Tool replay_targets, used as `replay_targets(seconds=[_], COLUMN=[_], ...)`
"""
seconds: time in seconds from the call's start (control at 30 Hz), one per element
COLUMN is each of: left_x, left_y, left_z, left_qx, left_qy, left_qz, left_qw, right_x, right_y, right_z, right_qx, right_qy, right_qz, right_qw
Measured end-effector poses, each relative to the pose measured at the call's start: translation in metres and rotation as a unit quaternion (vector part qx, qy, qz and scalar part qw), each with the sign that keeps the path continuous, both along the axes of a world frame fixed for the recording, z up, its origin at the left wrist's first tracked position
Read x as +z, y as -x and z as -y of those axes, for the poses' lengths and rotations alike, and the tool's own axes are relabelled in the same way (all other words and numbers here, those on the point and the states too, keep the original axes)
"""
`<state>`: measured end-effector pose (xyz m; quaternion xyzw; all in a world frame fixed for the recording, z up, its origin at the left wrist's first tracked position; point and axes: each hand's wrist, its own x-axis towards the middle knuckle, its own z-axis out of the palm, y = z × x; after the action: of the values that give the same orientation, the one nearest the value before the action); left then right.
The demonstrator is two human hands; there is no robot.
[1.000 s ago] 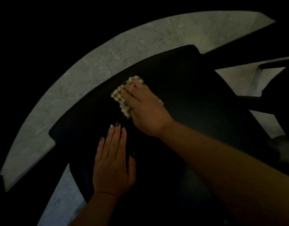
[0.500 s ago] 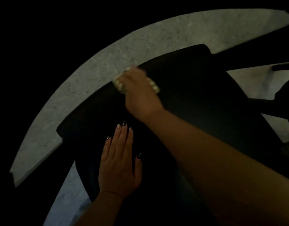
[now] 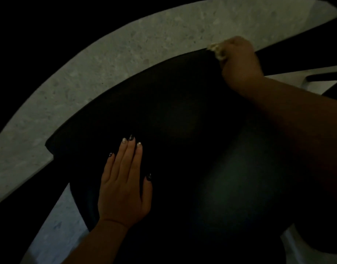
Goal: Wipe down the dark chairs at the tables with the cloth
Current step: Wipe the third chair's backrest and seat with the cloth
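At chair (image 3: 182, 149) edge, right hand (image 3: 240, 61) holds cloth (image 3: 217, 50)

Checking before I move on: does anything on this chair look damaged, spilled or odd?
Nothing stands out. The chair shows no visible tear or spill, though the dim light hides detail. The left hand rests flat on it; the right hand holds the cloth at its far edge.
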<state>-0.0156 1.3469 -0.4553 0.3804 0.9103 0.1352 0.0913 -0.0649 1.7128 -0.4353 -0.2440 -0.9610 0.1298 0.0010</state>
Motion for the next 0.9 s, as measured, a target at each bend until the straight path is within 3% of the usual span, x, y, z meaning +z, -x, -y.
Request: replay_targets(seconds=[0.1,0.2,0.27,0.37,0.47,0.53,0.6,0.67,0.73,0.83,0.9], left_x=[0.001,0.002,0.001,0.0,-0.001,-0.002,-0.003,-0.003,-0.001,0.001,0.002], left_y=[-0.001,-0.001,-0.002,-0.002,-0.002,-0.002,-0.002,-0.002,-0.001,-0.002,-0.002], left_z=[0.001,-0.001,-0.002,-0.002,-0.001,-0.001,-0.001,-0.001,-0.001,0.0,-0.001], left_qx=[-0.001,-0.001,0.001,0.0,-0.002,0.0,0.001,0.0,0.002,0.004,0.003], left_qy=[0.003,0.008,0.008,0.007,0.001,-0.009,-0.014,-0.013,-0.009,-0.004,-0.001], left_qz=[0.0,0.0,-0.002,-0.005,-0.009,-0.015,-0.021,-0.021,-0.02,-0.018,-0.017], left_qw=[1.0,1.0,1.0,1.0,1.0,1.0,1.0,1.0,1.0,1.0,1.0], right_x=[-0.004,0.004,0.012,0.015,0.009,0.004,0.007,0.009,0.013,0.017,0.012], right_y=[-0.004,-0.005,-0.014,-0.044,-0.072,-0.072,-0.068,-0.079,-0.106,-0.143,-0.14], right_z=[-0.007,0.025,0.067,0.151,0.186,0.169,0.139,0.099,0.064,0.051,0.084], right_qx=[-0.094,-0.206,-0.139,0.03,0.155,0.239,0.258,0.173,0.019,-0.196,-0.249], right_qy=[0.033,0.119,0.167,0.246,0.185,0.125,0.103,0.103,0.055,0.062,0.042], right_qz=[-0.015,-0.124,-0.168,-0.164,-0.089,-0.036,0.005,-0.014,-0.031,-0.054,-0.082], right_qw=[0.995,0.963,0.962,0.955,0.966,0.962,0.961,0.979,0.998,0.977,0.964])
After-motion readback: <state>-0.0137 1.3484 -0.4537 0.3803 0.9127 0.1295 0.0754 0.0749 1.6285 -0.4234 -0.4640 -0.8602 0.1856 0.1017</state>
